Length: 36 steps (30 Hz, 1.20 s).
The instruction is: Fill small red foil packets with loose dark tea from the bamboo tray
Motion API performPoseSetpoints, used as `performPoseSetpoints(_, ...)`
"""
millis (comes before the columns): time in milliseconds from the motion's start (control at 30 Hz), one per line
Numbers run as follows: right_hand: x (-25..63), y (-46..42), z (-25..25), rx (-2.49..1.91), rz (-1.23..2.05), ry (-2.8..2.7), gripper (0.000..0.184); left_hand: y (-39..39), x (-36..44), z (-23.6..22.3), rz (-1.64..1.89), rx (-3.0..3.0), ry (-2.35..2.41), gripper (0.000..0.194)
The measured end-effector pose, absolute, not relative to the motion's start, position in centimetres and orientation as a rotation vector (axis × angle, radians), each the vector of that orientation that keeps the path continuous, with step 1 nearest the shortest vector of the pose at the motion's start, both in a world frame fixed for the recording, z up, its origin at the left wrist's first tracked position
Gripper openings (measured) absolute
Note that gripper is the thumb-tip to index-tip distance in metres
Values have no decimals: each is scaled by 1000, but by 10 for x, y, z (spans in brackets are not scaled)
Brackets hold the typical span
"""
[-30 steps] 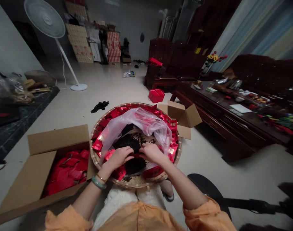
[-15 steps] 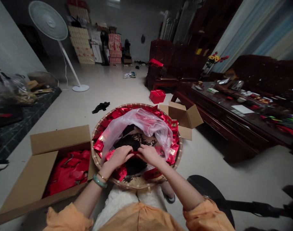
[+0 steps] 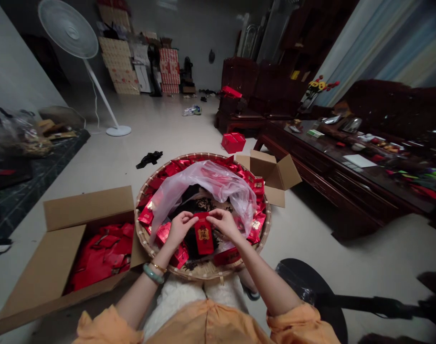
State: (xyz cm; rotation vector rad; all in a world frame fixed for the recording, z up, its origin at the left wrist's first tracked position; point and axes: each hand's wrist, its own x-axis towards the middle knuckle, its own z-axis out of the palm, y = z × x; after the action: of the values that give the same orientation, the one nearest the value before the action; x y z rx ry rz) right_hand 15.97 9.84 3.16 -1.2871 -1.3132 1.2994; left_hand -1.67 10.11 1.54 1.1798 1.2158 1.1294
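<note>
Compared with the frame half a second earlier, a red foil packet [image 3: 203,234] is now shown in full. It was then almost hidden under the hands, with only a red edge showing. It is now held upright above the middle of a round woven bamboo tray [image 3: 156,179], its long side vertical and a pale printed label on its front.

The packet is pinched at its upper corners. The fingertips of the left hand [image 3: 180,229] are closed on the top left corner, and those of the right hand [image 3: 223,224] on the top right. The fingers of both hands are curved and gathered together rather than spread, and the hands are raised off the dark crumbled leaves [image 3: 199,205] that were being pressed on before. How firm the grip is cannot be told.

Below and behind the packet, the leaves are heaped on the tray and partly covered by a clear plastic bag [image 3: 210,184]. More red foil packets [image 3: 171,168] are ranged around the inside of the tray's rim. A jade bangle [image 3: 153,274] and a thin gold bracelet [image 3: 158,267] are worn on the left wrist.

An open cardboard box [image 3: 89,208] filled with red packaging [image 3: 103,253] is placed just beside the tray on the left, and a smaller open carton [image 3: 275,174] is set against the tray's far right edge.
</note>
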Motion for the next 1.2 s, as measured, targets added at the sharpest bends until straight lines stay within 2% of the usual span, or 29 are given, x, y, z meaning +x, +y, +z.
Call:
performPoseSetpoints(367, 152, 89, 26, -1288, 1340, -1136, 28, 89, -7, 13, 1195, 1170, 1266, 29)
performPoseSetpoints(700, 152, 85, 18, -1320, 1251, -1246, 26, 83, -4, 21, 1197, 1460, 1333, 18)
performPoseSetpoints(867, 160, 90, 24, -1305, 1293, -1385, 24, 86, -6, 26, 1077, 1166, 1191, 32)
performPoseSetpoints(1200, 158, 102, 18, -1290, 1335, -1530, 28, 69, 4, 20, 993, 693, 893, 31)
